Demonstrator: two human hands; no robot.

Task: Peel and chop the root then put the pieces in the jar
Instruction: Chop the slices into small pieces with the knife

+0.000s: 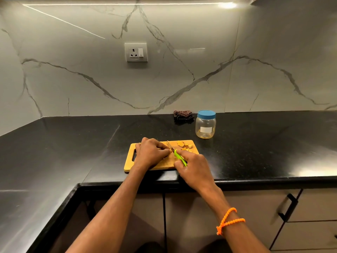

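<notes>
Two hands work over a wooden board (145,168) on a black counter (255,152). No writing can be read anywhere: the jar's white label (206,129) looks blank, and the wall socket (136,52) shows none. On the left, the left hand (150,153) lies knuckles up on the board with fingers curled down over the root, which is almost wholly hidden beneath them; only a sliver shows at the fingertips, so the grip itself is hard to judge, though it seems to pin the root down. Just right of those fingertips the knife (175,152) blade slants down to the board, touching or nearly touching them. The right hand (193,168) grips the knife's green handle, fingers wrapped round it. Yellow pieces (184,144) lie at the board's far right corner. Further right stands the jar (205,125), blue lid on, a few pieces at its bottom. An orange band (228,220) circles the right wrist
</notes>
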